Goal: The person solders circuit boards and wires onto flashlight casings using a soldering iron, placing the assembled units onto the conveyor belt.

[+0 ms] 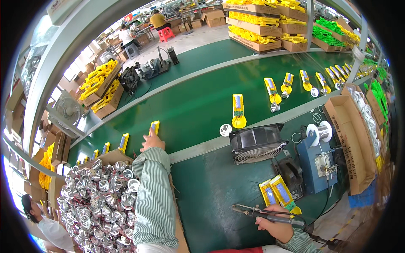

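My left hand reaches out over the green conveyor belt, its fingers closed on the lower end of a yellow plastic housing. My right hand is wrapped round a soldering iron with a thin feed tube along it; the tip points left above the green bench. Just beyond that hand lie two yellow housings with pale blue battery cells and green circuit boards. Under my left forearm, a box is heaped with shiny reflector cups on red wires.
A black fan stands at the belt's near edge, by a blue solder feeder with a wire spool. An open carton stands right. More yellow housings line the belt. Stacked boxes of yellow parts stand beyond. A person sits at lower left.
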{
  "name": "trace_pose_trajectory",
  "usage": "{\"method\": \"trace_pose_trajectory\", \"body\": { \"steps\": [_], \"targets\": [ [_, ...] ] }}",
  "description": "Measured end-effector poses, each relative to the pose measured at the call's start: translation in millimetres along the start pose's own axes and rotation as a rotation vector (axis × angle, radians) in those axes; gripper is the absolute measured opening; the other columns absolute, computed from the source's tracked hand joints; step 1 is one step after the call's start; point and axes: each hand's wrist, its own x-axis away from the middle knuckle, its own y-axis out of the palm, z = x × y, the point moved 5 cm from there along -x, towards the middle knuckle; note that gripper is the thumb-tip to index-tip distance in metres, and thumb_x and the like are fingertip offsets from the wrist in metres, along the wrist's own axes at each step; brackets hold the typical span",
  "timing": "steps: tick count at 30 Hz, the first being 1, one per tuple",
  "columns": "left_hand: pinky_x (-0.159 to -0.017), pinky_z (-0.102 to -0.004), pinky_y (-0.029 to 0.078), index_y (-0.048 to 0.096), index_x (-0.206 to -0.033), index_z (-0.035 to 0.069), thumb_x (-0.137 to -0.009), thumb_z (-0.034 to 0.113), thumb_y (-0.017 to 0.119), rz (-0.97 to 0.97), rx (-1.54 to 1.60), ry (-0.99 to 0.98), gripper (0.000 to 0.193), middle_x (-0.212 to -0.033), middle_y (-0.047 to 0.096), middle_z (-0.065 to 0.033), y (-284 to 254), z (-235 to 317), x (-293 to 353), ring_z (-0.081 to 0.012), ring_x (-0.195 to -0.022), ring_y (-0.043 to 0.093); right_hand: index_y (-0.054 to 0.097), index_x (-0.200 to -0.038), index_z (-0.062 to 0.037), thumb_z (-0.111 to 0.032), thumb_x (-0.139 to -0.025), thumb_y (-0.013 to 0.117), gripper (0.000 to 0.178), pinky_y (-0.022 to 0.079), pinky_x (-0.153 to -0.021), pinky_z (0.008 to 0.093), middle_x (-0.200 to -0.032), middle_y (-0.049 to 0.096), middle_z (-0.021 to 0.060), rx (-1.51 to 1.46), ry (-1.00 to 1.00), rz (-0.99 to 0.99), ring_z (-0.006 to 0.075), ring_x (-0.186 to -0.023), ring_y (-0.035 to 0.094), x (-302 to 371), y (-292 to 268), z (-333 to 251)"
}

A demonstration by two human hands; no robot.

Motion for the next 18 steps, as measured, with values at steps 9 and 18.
{"method": "trace_pose_trajectory", "body": {
  "steps": [9,18],
  "targets": [
    [-0.083,-0.0439,0.048,0.025,-0.137,0.023,-0.065,0.014,0.070,0.114,0.153,0.376,0.085,-0.101,0.055,-0.0227,-4.7,-11.8,13.7,-0.0405,-0.093,0.058,0.055,-0.086,0.0022,-0.004,-0.077,0.067,0.016,0.049,-0.052,0.0239,-0.070,0.063,0.0077,-0.030,-0.041,0.002,0.0113,-0.059,0.062,10.4,4.6,-3.3],
    [-0.074,-0.0465,0.049,0.031,-0.133,0.017,-0.061,0.016,0.067,0.085,0.206,0.570,0.080,-0.089,0.056,-0.0227,-35.7,-1.4,130.9,-0.0412,-0.082,0.058,0.046,-0.094,0.0024,0.002,-0.078,0.061,0.021,0.050,-0.050,0.0253,-0.073,0.062,0.0156,-0.045,-0.118,0.018,0.0157,-0.055,0.061,20.6,-2.3,2.4]
  ]
}}
